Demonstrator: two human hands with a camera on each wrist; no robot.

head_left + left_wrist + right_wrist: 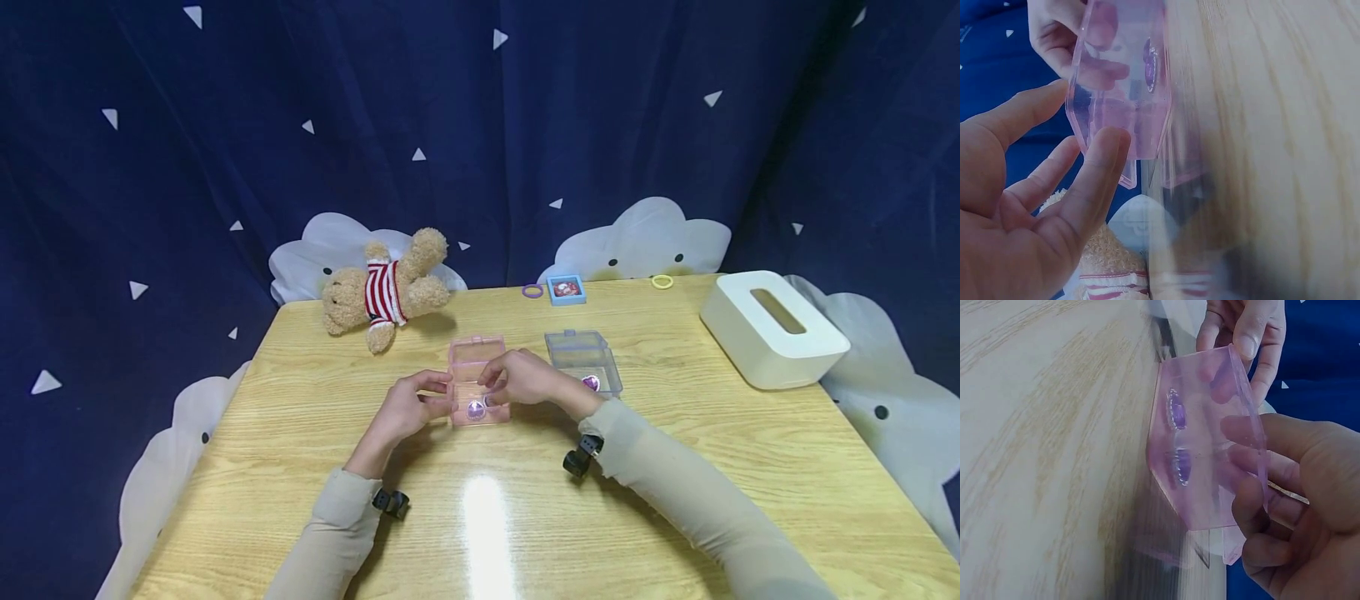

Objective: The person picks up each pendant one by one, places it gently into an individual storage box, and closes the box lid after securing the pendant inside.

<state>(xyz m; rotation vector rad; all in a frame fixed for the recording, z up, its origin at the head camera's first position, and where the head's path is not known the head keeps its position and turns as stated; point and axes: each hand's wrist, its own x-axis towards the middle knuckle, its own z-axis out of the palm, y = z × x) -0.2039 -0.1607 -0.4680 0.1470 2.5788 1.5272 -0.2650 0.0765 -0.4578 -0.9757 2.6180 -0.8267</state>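
Note:
A see-through pink plastic box (478,385) lies on the table with its lid up. My left hand (407,407) holds its left side, thumb at the rim and fingers along the outer wall (1138,125). Over the right side, my right hand (522,377) reaches in with bent fingers, and nothing shows between the fingertips. Two purple gem-like pieces with beaded silvery edges lie on the box floor: one gem (1175,411) toward the left, the other gem (1182,467) just below the right fingers. In the head view, the right fingers partly cover the second gem.
To the right stands an open grey-blue box (581,358) with a purple gem (591,382) inside. Farther back lie a teddy bear (386,292), a purple ring (532,291), a blue-framed square (566,290) and a yellow ring (662,282). A white tissue box (772,333) sits at right.

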